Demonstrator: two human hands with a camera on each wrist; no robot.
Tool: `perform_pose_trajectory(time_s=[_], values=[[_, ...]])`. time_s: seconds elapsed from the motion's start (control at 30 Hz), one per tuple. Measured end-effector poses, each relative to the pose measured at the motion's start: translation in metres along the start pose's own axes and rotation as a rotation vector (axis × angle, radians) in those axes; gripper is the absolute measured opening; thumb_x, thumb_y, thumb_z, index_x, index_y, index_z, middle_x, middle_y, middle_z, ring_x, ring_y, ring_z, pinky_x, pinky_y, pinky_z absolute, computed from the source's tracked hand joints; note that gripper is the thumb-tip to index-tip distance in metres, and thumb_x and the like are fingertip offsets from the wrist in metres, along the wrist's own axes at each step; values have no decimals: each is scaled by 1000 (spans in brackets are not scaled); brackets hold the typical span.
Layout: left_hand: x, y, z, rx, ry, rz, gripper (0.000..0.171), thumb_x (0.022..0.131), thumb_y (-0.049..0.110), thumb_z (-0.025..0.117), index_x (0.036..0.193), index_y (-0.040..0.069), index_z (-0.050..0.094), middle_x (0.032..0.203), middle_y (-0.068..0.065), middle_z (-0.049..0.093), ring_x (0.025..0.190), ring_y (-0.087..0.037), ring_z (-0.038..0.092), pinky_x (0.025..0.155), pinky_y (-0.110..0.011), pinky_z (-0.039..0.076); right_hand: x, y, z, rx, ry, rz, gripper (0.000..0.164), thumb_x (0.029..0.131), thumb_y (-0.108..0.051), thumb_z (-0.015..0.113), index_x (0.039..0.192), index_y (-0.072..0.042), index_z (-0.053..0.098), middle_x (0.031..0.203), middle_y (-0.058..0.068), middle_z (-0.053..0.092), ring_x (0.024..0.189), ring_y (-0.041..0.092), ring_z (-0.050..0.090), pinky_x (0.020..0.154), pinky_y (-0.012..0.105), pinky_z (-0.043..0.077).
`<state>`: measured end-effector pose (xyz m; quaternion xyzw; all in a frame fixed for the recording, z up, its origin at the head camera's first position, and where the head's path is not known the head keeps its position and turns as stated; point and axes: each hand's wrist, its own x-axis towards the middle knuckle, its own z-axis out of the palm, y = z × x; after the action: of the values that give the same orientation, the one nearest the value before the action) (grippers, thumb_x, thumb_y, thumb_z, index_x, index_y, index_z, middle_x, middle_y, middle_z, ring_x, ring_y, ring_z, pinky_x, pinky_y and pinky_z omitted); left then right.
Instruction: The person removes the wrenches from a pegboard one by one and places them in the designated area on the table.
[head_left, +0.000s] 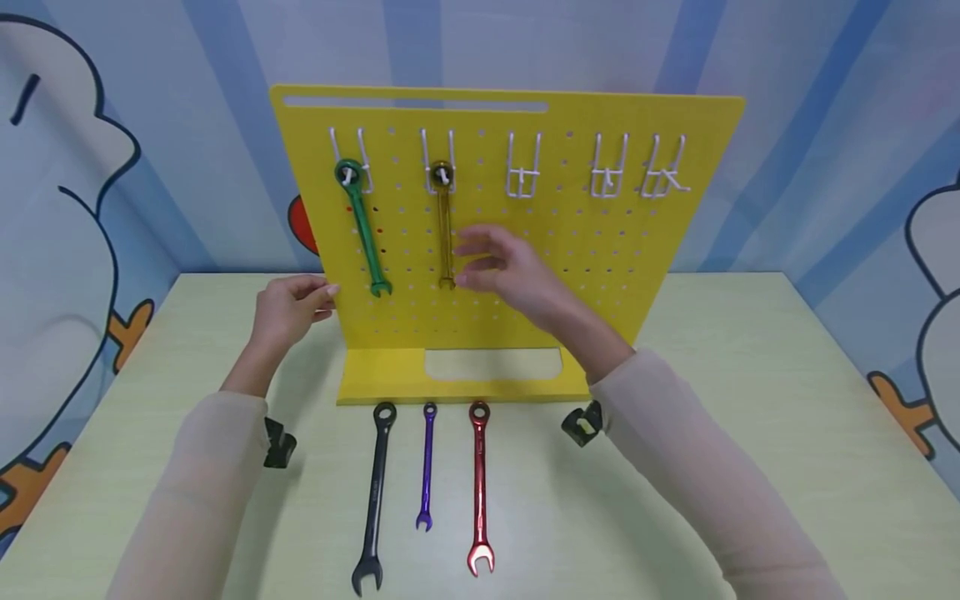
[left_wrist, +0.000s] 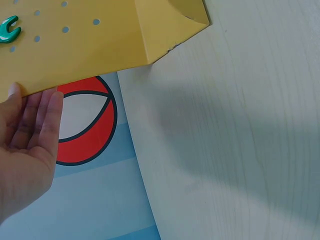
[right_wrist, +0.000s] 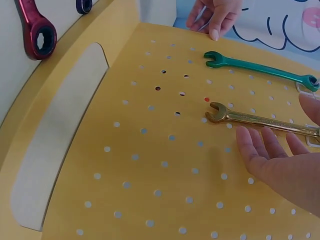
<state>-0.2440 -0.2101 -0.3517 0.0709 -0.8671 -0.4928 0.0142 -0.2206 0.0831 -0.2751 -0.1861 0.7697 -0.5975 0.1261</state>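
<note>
A yellow pegboard [head_left: 487, 317] stands upright on the table. At its left edge my left hand [head_left: 291, 310] pinches the board, thumb on the front and fingers behind, as the left wrist view shows. A green wrench [head_left: 364, 229] hangs by its ring end from the leftmost hook. The gold wrench [head_left: 445, 225] hangs from the second hook, its open end down. Just right of it is my right hand [head_left: 504, 265], fingers loosely extended and nothing held. In the right wrist view its fingertips [right_wrist: 244, 136] lie beside the gold wrench's shaft.
Before the board, a black wrench [head_left: 375, 492], a small purple wrench [head_left: 427, 467] and a red wrench [head_left: 480, 483] lie side by side on the pale table [head_left: 750, 467]. Three bare white hooks [head_left: 522, 171] line the board's right half. A patterned blue curtain [head_left: 510, 42] hangs behind.
</note>
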Motion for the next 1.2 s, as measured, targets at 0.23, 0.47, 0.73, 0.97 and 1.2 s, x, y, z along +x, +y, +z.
perform_pose_trajectory(time_s=[0.23, 0.47, 0.73, 0.97, 1.2], values=[[26, -29, 4, -26, 18, -25, 44, 82, 37, 61, 115, 7, 63, 107, -11, 62, 89, -20, 62, 75, -30, 54, 6, -4, 1, 8, 19, -25, 54, 84, -8, 64, 133, -11, 41, 125, 4, 49, 109, 18, 48, 92, 30, 44], [33, -38, 5, -34, 24, -31, 43, 82, 38, 61, 114, 9, 63, 106, -9, 63, 88, -18, 63, 73, -27, 54, 9, -9, 2, 8, 30, -28, 54, 84, -8, 64, 133, -11, 40, 124, 4, 49, 109, 18, 49, 91, 29, 44], [32, -37, 5, -23, 27, -28, 45, 82, 38, 61, 115, 9, 63, 106, -9, 62, 89, -19, 62, 76, -31, 54, 13, -11, 4, 26, 38, -9, 53, 84, -7, 64, 132, -11, 41, 121, 4, 51, 107, 18, 50, 91, 28, 45], [34, -40, 6, -15, 36, -29, 44, 81, 40, 61, 113, 9, 64, 105, -9, 63, 89, -19, 63, 75, -31, 54, 16, -14, 7, 33, 43, 7, 51, 84, -4, 63, 131, -9, 42, 114, 6, 52, 104, 19, 52, 90, 28, 45], [67, -80, 13, 25, 58, 23, 51, 77, 52, 57, 114, 17, 63, 103, -1, 62, 87, -14, 63, 64, -17, 53, 16, -15, 9, 27, 41, 14, 51, 85, -2, 62, 131, -10, 42, 111, 8, 51, 100, 20, 55, 91, 31, 45]])
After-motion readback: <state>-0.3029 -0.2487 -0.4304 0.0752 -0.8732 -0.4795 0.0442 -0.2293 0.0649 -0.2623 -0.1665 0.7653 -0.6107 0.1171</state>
